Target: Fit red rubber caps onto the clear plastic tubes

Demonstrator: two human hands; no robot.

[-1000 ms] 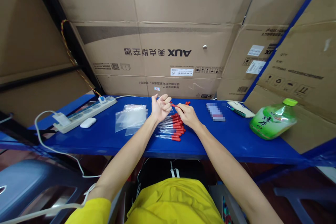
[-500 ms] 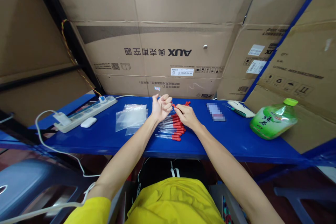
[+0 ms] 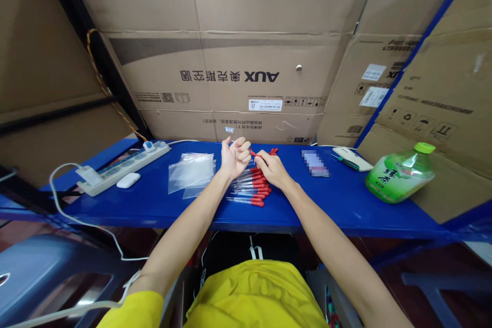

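Note:
A glass dropper with a red rubber bulb (image 3: 252, 153) is held between my two hands above the blue table. My left hand (image 3: 235, 159), palm turned up and fingers curled, closes round its clear tube, most of which is hidden. At the bulb end, my right hand (image 3: 272, 169) pinches the red rubber with thumb and fingers. Beneath and in front of the hands lies a row of several similar droppers (image 3: 258, 183), their red bulbs pointing right. Clear plastic bags (image 3: 192, 173) lie in a loose stack left of them.
On the left are a white power strip (image 3: 123, 166) with cables and a white earbud case (image 3: 128, 180). To the right lie a phone (image 3: 315, 163), a green-handled tool (image 3: 348, 163) and a green drink bottle (image 3: 400, 174). Cardboard (image 3: 230, 51) walls the back.
The view has shifted very slightly. Both hands keep nearly the same place and grip on the dropper.

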